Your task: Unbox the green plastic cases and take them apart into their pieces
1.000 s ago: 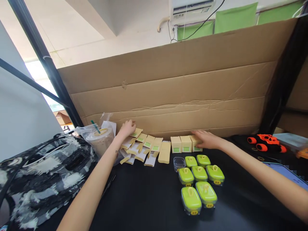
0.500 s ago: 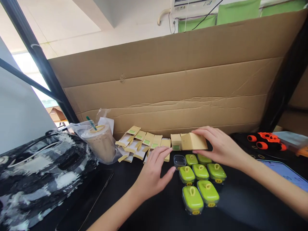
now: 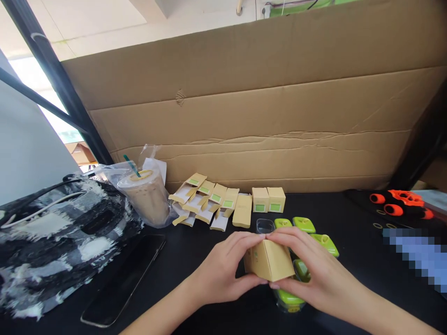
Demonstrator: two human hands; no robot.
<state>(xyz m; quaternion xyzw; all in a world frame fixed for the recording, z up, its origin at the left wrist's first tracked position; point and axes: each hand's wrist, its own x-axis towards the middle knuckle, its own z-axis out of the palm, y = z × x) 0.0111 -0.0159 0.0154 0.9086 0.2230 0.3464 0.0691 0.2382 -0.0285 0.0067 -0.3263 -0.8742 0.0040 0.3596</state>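
Note:
A small brown cardboard box (image 3: 270, 260) is held between both hands, above the black table. My left hand (image 3: 230, 267) grips its left side, thumb below and fingers on top. My right hand (image 3: 310, 267) is closed around its right side in the same way. Under and behind the box sit several small clear containers with green lids (image 3: 324, 243), partly hidden by my right hand. A clear container without a lid (image 3: 265, 226) stands behind the box. Two closed boxes (image 3: 268, 200) stand farther back, beside a flat brown box (image 3: 242, 210) and several opened boxes (image 3: 206, 200).
On the left are a plastic cup of milky drink (image 3: 148, 200) in a clear bag, a black-and-white fabric bag (image 3: 70, 246) and a dark phone (image 3: 125, 281). An orange toy car (image 3: 401, 203) lies at the right. A cardboard panel (image 3: 244, 130) rises behind the table.
My right hand has brought a box from the back row toward me. My left hand has closed on it too. The view has tilted downward.

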